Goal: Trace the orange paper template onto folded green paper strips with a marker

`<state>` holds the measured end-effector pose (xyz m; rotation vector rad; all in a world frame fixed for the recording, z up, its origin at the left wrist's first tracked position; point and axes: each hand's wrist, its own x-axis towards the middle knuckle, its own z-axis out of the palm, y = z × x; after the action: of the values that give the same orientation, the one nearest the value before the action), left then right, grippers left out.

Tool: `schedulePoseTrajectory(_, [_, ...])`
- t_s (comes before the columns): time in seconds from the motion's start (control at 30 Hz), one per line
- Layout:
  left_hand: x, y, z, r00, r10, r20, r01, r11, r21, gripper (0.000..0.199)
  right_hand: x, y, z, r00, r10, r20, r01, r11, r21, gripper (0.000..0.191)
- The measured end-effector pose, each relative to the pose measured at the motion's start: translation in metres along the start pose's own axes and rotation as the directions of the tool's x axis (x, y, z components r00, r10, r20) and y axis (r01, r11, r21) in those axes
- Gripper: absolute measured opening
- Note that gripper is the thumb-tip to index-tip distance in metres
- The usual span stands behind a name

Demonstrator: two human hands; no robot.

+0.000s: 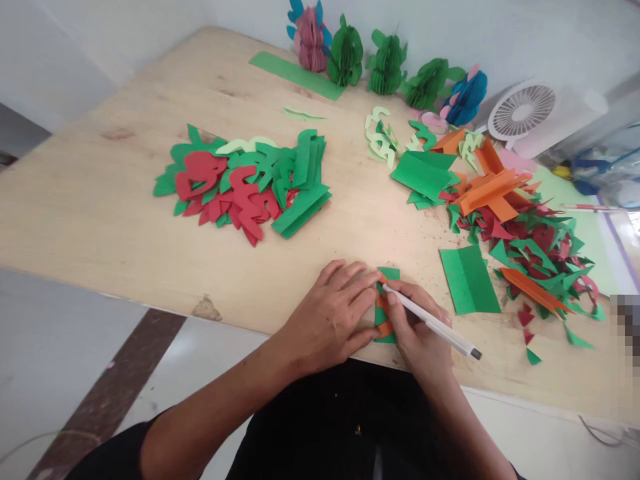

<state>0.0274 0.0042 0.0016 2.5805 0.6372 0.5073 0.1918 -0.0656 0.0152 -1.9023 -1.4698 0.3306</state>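
Cutouts (245, 193) lie left of the pen (435, 323), scraps (543, 243) right, paper figures (345, 57) behind.

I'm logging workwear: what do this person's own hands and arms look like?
The left grip and right grip are bare hands without gloves; no watch or bracelet shows. The left arm's dark sleeve leaves the forearm uncovered.

A pale wooden tabletop (100, 200) meets a plain white wall (425, 27). Below, a dark brown stripe (125, 380) crosses the pale floor (40, 347).
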Motion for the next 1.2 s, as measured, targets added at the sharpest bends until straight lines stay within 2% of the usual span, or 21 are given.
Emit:
schedulePoseTrajectory(0.23, [0.000, 0.000, 0.002, 1.000, -0.002, 0.008, 0.002, 1.000, 0.000, 0.052, 0.000, -0.001, 0.000, 1.000, -0.003, 0.022, 0.003, 1.000, 0.004, 0.016])
schedulePoseTrajectory(0.73, [0.000, -0.002, 0.003, 1.000, 0.013, -0.010, -0.013, 1.000, -0.005, 0.049, -0.007, -0.004, -0.005, 0.995, -0.094, -0.036, 0.092, 0.995, -0.048, 0.012])
schedulePoseTrajectory(0.93, [0.000, -0.002, 0.001, 0.999, 0.020, 0.032, -0.020, 1.000, 0.002, 0.040, -0.010, -0.003, -0.007, 0.992, -0.115, -0.046, 0.112, 0.991, -0.068, 0.012])
schedulePoseTrajectory(1.2, [0.001, -0.003, 0.002, 0.999, 0.035, -0.003, -0.035, 0.999, 0.006, 0.035, -0.012, -0.002, -0.010, 0.993, -0.107, -0.044, 0.104, 0.993, -0.058, 0.011])
